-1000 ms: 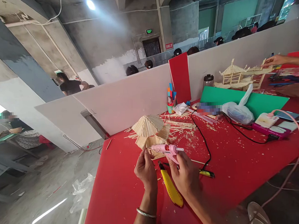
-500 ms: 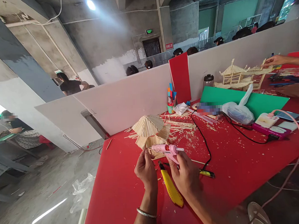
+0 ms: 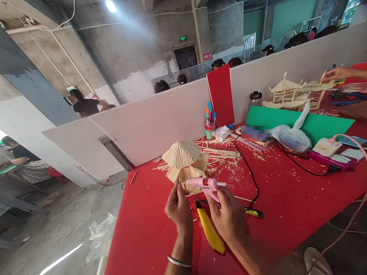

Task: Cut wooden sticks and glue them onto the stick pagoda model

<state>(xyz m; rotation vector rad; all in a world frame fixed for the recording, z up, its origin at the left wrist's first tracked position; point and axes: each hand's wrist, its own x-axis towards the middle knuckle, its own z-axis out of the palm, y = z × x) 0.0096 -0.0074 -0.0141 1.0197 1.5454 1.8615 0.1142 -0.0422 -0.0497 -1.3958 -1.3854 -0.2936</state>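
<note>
My right hand (image 3: 227,211) grips a pink hot glue gun (image 3: 201,183), its nozzle pointing left. At the nozzle tip, my left hand (image 3: 178,206) is closed in a pinch; what sits between its fingertips is too small to make out. Just beyond both hands stands a small pavilion model (image 3: 181,156) built from thin wooden sticks, with a pointed roof above a second tier. The glue gun hides part of its base. Below the gun a yellow utility knife (image 3: 210,229) lies on the red tabletop (image 3: 152,230), between my forearms.
Loose sticks (image 3: 220,152) and shavings spread behind the model. A second yellow-handled tool (image 3: 254,212) lies right of my right hand. Further right are a black cable (image 3: 249,166), a plastic bag (image 3: 291,138), a green board (image 3: 322,125) and a purple power strip (image 3: 334,161). Another person's hand (image 3: 335,74) touches a stick model (image 3: 286,91).
My hands, the glue gun and the pavilion model hold almost the same position. In the background, a seated person at the left has shifted slightly.
</note>
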